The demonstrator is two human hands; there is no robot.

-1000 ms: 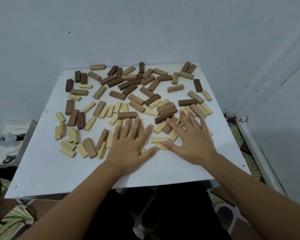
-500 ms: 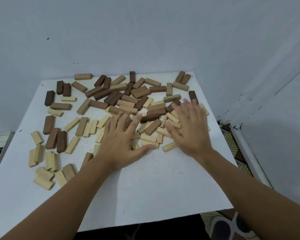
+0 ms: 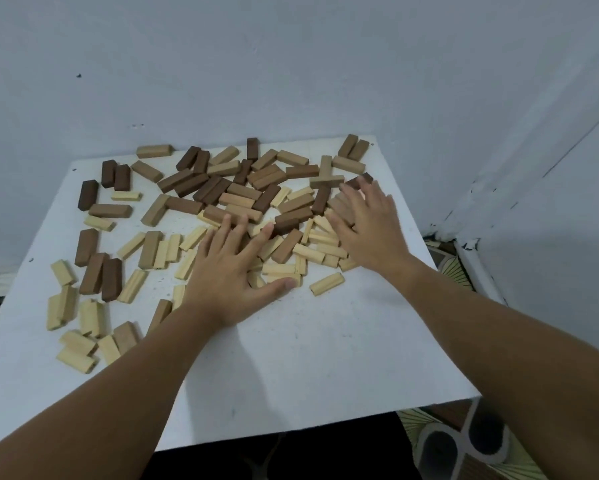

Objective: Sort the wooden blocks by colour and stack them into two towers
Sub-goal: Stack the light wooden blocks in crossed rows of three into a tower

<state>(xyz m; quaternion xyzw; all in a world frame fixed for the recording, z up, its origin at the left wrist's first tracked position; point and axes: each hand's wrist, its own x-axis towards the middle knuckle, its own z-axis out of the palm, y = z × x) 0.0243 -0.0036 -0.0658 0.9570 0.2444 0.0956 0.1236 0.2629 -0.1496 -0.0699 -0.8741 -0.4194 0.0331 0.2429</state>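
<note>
While both our hands lie flat among the wooden blocks, nothing is gripped: the fingers are spread and straight, pressing down on the pieces beneath them. Our left hand rests near the middle of the white table, its fingertips over a mix of pale and brown blocks and its thumb stretched out to the right, touching a small cluster of pale pieces. Our right hand sits toward the right edge, slightly blurred, its palm over pale blocks and its fingertips reaching medium-brown ones further back.

We see the blocks scattered unsorted over the far half and the left side of the table, all lying flat, with no tower begun. Dark brown blocks lie mostly along the far edge and down the left side, medium-brown ones crowd the far middle, and pale blocks gather toward the near left corner and between our two hands. One pale block lies alone just nearer than the pile, between our wrists. The near part of the table, under our forearms, shows bare white surface with small specks. A grey wall stands behind the far edge, and patterned flooring shows past the near right corner.
</note>
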